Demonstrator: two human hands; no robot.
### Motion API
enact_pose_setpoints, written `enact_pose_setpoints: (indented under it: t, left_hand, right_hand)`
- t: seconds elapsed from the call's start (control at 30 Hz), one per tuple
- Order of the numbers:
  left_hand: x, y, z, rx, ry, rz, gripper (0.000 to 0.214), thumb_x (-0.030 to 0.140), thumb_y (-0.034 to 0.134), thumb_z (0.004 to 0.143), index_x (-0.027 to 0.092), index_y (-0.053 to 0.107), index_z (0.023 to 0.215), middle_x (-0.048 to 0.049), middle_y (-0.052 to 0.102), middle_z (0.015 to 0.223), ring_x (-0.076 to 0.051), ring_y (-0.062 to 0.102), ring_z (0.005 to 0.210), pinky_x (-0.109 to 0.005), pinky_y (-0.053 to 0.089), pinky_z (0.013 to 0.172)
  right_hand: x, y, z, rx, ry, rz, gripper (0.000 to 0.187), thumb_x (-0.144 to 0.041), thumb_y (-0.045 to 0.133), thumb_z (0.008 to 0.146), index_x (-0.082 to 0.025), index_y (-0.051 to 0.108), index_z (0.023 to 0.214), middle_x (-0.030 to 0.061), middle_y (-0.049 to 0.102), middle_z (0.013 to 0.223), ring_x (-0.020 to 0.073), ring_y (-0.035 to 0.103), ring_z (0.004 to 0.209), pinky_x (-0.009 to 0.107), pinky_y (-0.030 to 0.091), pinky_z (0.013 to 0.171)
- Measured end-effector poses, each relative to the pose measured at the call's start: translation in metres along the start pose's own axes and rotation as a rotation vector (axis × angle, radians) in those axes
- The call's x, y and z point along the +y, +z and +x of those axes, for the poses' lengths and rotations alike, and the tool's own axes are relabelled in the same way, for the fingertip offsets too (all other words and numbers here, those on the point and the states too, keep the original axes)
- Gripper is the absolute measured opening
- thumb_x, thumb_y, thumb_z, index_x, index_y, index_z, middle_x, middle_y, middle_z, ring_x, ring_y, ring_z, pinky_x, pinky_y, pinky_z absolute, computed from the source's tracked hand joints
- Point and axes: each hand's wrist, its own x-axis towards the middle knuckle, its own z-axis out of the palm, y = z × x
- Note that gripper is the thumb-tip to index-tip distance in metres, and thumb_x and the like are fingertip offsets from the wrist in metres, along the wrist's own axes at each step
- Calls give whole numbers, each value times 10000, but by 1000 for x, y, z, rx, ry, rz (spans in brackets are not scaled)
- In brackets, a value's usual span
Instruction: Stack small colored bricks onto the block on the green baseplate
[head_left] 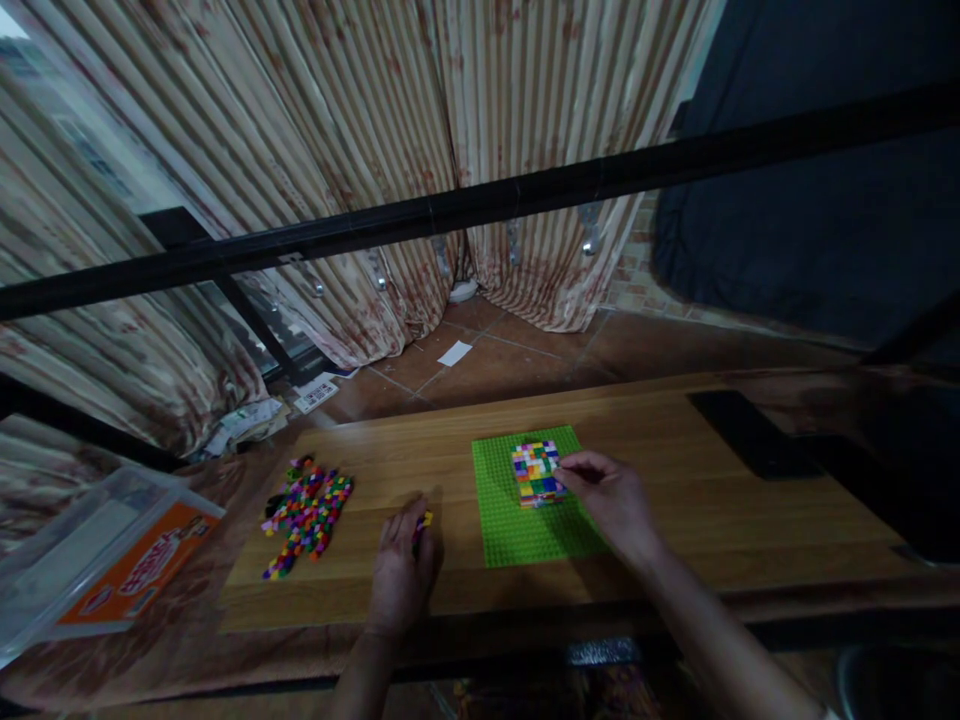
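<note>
A green studded baseplate (499,530) lies on the wooden board, and a block built of many-coloured toy bricks (536,475) stands on it. My right hand (607,490) reaches in from the right, thumb and forefinger pinched at the block's right edge. Whatever sits between those fingertips is too small to make out. Left of the baseplate, my left hand (403,565) rests low over the board with its fingers curled around a few small toy bricks (426,520), one of them yellow. Farther left is a loose pile of coloured toy bricks (311,510).
A clear plastic box with an orange label (142,570) stands at the left end. On the right of the wooden board (637,415) lies a dark flat object (750,430). A black rail (480,205) crosses beyond the board, before striped curtains (360,130).
</note>
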Motion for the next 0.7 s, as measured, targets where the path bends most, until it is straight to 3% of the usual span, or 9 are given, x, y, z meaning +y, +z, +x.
enact_pose_setpoints:
  t: [0.13,0.23,0.7]
  left_hand:
    - [1,-1,1,1,2,-8,319,203,447,932,189,539,1237,-104,656,1136,-232,613,1056,-412,520,916]
    - [2,-2,1,-7,-5,-21,317,212,441,937,190,531,1240,-107,649,1147,-234,611,1058,-423,522,918]
    - [0,-2,0,-26,7,-22,322,231,444,938,199,523,1248,-110,646,1156,-237,612,1063,-423,523,920]
  right_hand:
    - [2,-1,6,-39,242,293,314,-356,867,487,-192,688,687,-21,666,622,117,583,562,249,449,548]
    - [3,-3,8,-96,406,425,335,-324,879,458,-197,681,695,-24,675,645,106,591,552,231,448,519]
    - [4,-4,8,-129,488,508,278,-264,862,497,-182,695,704,-7,686,638,99,598,546,211,461,495]
